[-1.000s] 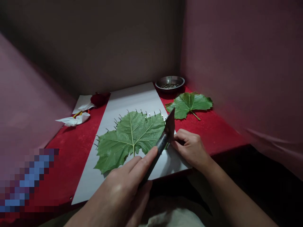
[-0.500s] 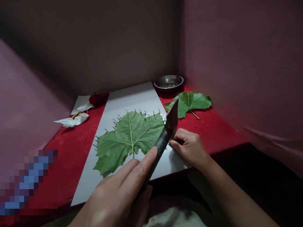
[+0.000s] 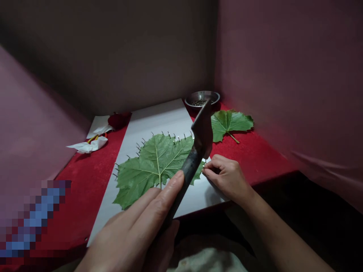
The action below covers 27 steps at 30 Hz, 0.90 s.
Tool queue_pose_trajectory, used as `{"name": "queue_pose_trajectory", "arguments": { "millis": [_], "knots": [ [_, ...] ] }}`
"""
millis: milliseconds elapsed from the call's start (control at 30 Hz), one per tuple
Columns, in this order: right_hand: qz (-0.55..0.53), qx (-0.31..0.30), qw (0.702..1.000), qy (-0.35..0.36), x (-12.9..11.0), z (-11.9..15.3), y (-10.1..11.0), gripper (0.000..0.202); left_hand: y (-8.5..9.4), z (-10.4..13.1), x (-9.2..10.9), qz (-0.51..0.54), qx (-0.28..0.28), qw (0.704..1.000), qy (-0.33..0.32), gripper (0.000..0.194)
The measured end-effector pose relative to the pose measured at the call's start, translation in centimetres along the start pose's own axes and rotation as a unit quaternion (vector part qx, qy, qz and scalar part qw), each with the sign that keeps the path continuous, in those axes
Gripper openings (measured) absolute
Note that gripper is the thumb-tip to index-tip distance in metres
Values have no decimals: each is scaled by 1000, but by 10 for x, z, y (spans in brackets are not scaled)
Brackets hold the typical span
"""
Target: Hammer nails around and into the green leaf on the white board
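Observation:
My left hand [image 3: 136, 226] is wrapped round the dark handle of a hand tool [image 3: 195, 151] with a flat, worn metal head, raised over the board's right side. Below it lies a large green leaf [image 3: 153, 162], veined underside up, on a white board [image 3: 159, 113]. Several nails [image 3: 138, 147] stand along the leaf's left and upper edges. My right hand [image 3: 227, 173] pinches a small nail [image 3: 204, 166] at the leaf's right lobe. The tool and my left hand hide parts of the leaf.
A metal bowl [image 3: 202, 94] of nails stands at the back right. A second leaf [image 3: 231, 124] lies on the red table [image 3: 255, 155]. At the left are crumpled white paper [image 3: 87, 145], something yellow-handled [image 3: 93, 138] and a dark red round thing [image 3: 117, 121]. Walls enclose the table.
My left hand has lifted the tool's head up and slightly left, away from my right hand, uncovering the nail and the leaf's right lobe. My right hand has stayed in place.

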State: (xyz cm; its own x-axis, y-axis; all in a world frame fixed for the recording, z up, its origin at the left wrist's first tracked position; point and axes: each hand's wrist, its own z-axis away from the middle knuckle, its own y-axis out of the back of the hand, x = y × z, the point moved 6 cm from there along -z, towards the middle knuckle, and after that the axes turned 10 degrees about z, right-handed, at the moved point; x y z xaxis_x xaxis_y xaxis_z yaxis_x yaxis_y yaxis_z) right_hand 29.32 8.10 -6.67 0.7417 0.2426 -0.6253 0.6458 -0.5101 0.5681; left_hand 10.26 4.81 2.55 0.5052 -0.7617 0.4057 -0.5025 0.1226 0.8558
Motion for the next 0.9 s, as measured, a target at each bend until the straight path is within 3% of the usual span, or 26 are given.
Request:
{"name": "queue_pose_trajectory", "arguments": {
  "millis": [100,167,367,433,567,633,800,900],
  "knots": [
    [-9,-10,1000,6,0,0,0,16,-11,-5,-4,27,-73,997,-21,61],
    [-12,-14,1000,5,0,-1,0,17,-12,-7,-6,37,-89,995,-23,61],
    [-12,-12,1000,-22,2,0,-1,18,5,-3,4,-9,7,1000,-1,61],
    [-12,-11,1000,-17,2,0,-1,18,0,-4,4,4,-3,1000,-3,59],
    [-12,-20,1000,2,0,-1,0,16,-14,-9,-2,34,-81,996,-9,58],
    [-13,-22,1000,3,0,-1,0,16,-8,-9,-1,32,-70,997,-14,60],
    [-15,-14,1000,-19,1,-1,-1,18,10,-1,5,-45,26,998,32,63],
    [-17,-23,1000,-13,1,-1,-2,16,-6,-2,-1,-6,-14,1000,16,61]
  ]
}}
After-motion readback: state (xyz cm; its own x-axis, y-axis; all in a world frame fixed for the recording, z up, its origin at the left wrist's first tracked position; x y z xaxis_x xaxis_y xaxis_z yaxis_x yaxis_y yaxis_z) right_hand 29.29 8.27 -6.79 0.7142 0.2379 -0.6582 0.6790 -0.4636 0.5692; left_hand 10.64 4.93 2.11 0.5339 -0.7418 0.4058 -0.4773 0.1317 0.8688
